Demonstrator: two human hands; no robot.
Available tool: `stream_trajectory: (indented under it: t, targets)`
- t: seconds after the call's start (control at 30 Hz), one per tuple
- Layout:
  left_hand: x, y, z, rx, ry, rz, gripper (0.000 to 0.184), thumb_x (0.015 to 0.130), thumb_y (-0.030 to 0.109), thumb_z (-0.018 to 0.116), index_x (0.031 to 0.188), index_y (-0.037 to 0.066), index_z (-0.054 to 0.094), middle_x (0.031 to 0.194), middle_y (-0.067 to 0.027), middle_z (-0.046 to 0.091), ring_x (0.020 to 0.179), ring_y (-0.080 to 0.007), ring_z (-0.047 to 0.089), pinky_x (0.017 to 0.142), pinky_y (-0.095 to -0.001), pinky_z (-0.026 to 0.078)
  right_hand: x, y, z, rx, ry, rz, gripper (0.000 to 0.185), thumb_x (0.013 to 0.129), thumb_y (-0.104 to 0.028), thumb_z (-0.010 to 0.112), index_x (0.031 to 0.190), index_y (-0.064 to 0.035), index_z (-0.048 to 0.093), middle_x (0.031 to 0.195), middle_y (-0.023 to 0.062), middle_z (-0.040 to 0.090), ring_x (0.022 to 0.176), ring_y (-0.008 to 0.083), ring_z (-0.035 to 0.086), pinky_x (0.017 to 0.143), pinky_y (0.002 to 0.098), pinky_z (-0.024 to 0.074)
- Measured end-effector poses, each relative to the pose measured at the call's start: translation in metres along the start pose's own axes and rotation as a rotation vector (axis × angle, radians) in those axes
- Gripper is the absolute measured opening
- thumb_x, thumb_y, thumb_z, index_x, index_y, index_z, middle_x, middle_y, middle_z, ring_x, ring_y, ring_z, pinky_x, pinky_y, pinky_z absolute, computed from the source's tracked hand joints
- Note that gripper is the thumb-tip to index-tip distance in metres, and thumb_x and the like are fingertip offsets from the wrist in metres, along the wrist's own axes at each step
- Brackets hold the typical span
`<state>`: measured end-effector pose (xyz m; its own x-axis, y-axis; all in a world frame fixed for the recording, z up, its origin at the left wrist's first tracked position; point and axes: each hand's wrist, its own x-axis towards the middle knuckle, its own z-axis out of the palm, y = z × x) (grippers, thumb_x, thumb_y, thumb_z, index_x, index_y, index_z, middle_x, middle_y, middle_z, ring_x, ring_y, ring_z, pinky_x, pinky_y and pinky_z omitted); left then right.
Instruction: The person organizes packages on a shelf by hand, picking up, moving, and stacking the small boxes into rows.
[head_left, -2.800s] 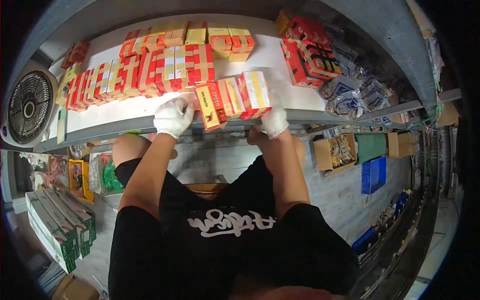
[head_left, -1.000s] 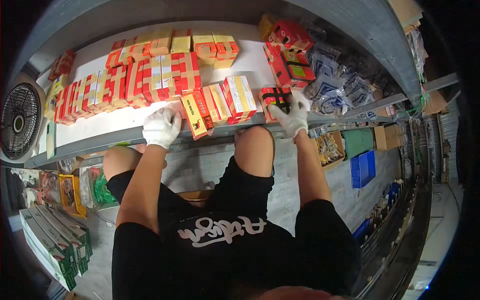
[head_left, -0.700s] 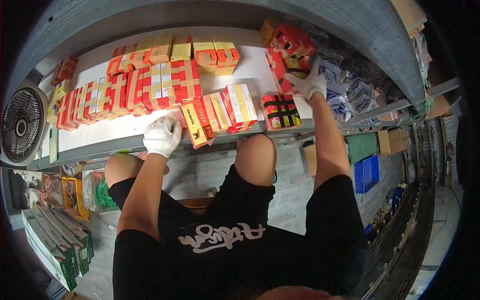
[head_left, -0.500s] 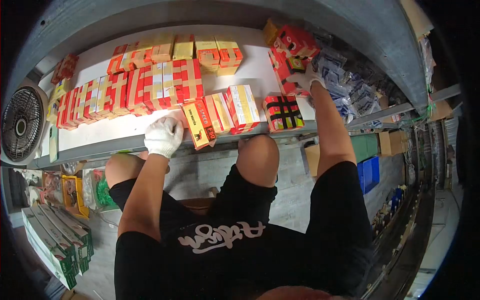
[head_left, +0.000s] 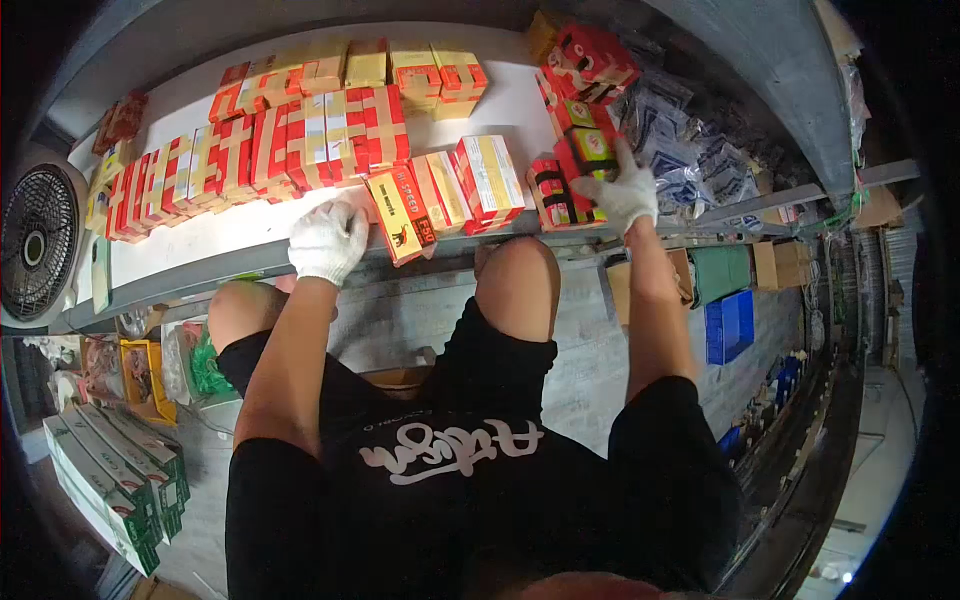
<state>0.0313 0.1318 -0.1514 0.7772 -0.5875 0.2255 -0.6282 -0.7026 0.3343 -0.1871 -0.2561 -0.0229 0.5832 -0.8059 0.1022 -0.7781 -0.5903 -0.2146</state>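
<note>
Head view: right hand (head_left: 620, 193), fingers parted, holds a red box (head_left: 593, 152).

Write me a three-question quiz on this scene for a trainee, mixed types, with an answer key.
1. Short answer: what covers the left hand and the right hand?
2. True or false: the fan stands to the right of the right hand.
3. Multiple choice: which word is printed on the red-and-yellow box beside the left hand?
a) Fragile
b) Hi-Speed
c) Kitchen

Key
1. White gloves.
2. False; the fan is at the left edge of the picture.
3. b
</note>
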Motion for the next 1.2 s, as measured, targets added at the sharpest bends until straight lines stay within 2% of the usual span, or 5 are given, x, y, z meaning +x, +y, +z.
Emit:
stream_trajectory:
  t: [0.27,0.53,0.8,0.97,1.2]
  targets:
    - [0.0,0.002,-0.003,0.01,-0.005,-0.01,0.038,0.097,0.044,0.063,0.091,0.009,0.076,0.097,-0.0187,0.076,0.092,-0.0397,0.073,0.087,-0.052,0.057,-0.044,-0.028,0.009,-0.197,-0.092,0.038,0.124,0.062,-0.073,0.084,0.166,-0.0223,0.04,0.154,0.035,0.045,0.137,0.05,0.053,0.116,0.0513,0.0436]
    - [-0.002,0.002,-0.001,-0.011,0.019,0.009,0.037,0.098,0.041,0.062,0.092,0.008,0.076,0.094,-0.0193,0.075,0.09,-0.0403,0.072,0.085,-0.0524,0.057,0.03,0.031,-0.01,0.352,-0.054,-0.257,0.077,0.1,-0.05,0.07,0.15,0.0063,0.053,0.139,0.025,0.067,0.131,0.03,0.064,0.111,0.0361,0.0472]
    - [-0.002,0.002,0.004,0.018,0.052,0.0,0.033,0.095,0.038,0.064,0.089,0.008,0.075,0.094,-0.0182,0.075,0.089,-0.039,0.073,0.085,-0.0521,0.057,0.168,0.036,0.043,0.204,-0.313,-0.109,0.136,0.065,-0.076,0.086,0.164,0.0015,0.032,0.162,0.0235,0.048,0.151,0.0341,0.045,0.124,0.0412,0.0363]
    - [-0.001,0.001,0.004,0.017,0.012,-0.021,0.035,0.096,0.04,0.063,0.092,0.008,0.075,0.096,-0.0185,0.075,0.093,-0.0392,0.072,0.088,-0.0517,0.056,0.188,0.018,0.089,-0.204,-0.382,0.104,0.171,0.045,-0.085,0.084,0.17,-0.0024,0.002,0.178,0.0236,0.002,0.164,0.0374,0.012,0.132,0.0456,0.0247]
    - [-0.001,-0.001,0.006,0.022,-0.011,-0.029,0.038,0.098,0.042,0.061,0.096,0.007,0.076,0.1,-0.0193,0.075,0.097,-0.0394,0.071,0.092,-0.0515,0.055,0.166,0.031,0.065,-0.064,-0.305,0.024,0.154,0.052,-0.059,0.09,0.171,-0.0037,0.009,0.175,0.0243,0.022,0.158,0.038,0.032,0.127,0.0444,0.0341]
